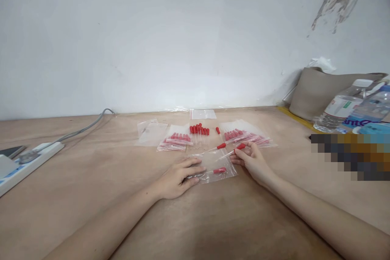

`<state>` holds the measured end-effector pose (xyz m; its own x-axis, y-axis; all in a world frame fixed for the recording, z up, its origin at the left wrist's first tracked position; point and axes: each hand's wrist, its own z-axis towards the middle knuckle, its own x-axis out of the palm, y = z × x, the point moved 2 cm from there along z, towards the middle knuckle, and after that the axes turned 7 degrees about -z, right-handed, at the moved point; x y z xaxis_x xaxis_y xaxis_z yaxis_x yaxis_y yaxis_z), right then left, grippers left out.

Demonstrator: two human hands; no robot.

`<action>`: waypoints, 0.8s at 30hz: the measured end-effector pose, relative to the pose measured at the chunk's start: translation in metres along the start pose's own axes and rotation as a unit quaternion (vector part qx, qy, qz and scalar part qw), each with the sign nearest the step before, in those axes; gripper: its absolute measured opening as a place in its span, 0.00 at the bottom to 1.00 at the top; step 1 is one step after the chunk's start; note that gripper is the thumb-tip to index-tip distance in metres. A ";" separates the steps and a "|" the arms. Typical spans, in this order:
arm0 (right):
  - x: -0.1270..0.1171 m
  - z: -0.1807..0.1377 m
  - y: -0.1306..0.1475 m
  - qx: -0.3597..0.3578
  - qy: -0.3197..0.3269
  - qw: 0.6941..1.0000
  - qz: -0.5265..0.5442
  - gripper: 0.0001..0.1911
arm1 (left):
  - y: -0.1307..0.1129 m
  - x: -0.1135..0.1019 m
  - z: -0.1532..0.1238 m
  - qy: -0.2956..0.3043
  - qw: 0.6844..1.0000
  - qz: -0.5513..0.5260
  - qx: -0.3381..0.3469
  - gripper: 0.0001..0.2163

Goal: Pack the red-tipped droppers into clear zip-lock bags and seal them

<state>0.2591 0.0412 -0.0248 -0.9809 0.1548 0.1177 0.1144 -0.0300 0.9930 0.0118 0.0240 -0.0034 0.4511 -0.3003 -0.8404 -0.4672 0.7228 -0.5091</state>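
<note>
My right hand (248, 158) pinches a red-topped dropper (240, 146) by its bulb, its stem over a clear bag (211, 161) on the wooden surface (91, 178). My left hand (179, 176), fingers spread, rests on the bag (a second dropper (219, 170) lies inside).

Bare left hand (179, 176), bare right hand (252, 163), bare forearms (120, 217), small mole (146, 193)

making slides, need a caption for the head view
Left hand on a clear bag, right hand holding a red-bulbed dropper.

Droppers (195, 130) lie between two bag stacks (178, 139).
</note>
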 end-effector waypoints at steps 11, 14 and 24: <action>-0.004 -0.004 0.005 0.026 0.203 0.970 -0.133 0.16 | 0.000 0.000 0.002 -0.013 1.000 -0.001 0.001 0.20; 0.000 -0.004 0.002 0.000 0.202 0.957 -0.206 0.17 | -0.002 0.000 0.001 -0.009 1.000 0.001 0.000 0.20; 0.007 0.000 -0.001 -0.166 0.246 0.900 -0.318 0.11 | -0.003 -0.001 0.002 0.006 1.000 0.023 -0.017 0.21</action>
<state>0.2523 0.0425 -0.0254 -0.7918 -0.2081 -0.5742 -0.4685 -0.3962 0.7896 0.0142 0.0232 0.0000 0.4195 -0.2748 -0.8652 -0.5122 0.7152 -0.4755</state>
